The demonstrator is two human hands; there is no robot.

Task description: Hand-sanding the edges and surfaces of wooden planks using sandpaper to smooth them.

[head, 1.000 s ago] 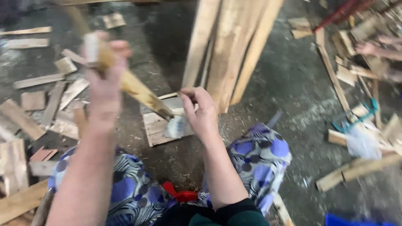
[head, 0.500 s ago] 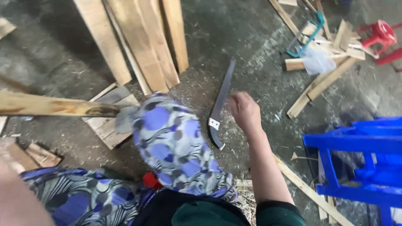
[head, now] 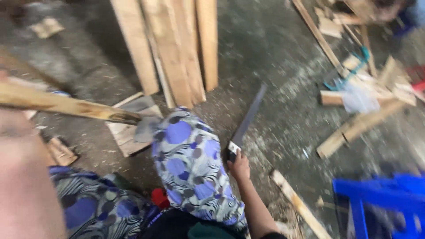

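While right hand (head: 239, 167) closes around saw (head: 245, 125) handle, left hand, grip unseen, holds plank (head: 66, 105) level; lift blade clear of knee.

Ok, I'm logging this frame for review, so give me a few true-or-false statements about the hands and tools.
1. The right hand grips the saw by its handle. True.
2. The saw blade points toward the person's knee. False: it points away, up across the floor.
3. The plank crosses the left side of the view. True.
4. The blue stool stands at the left. False: it is at lower right.
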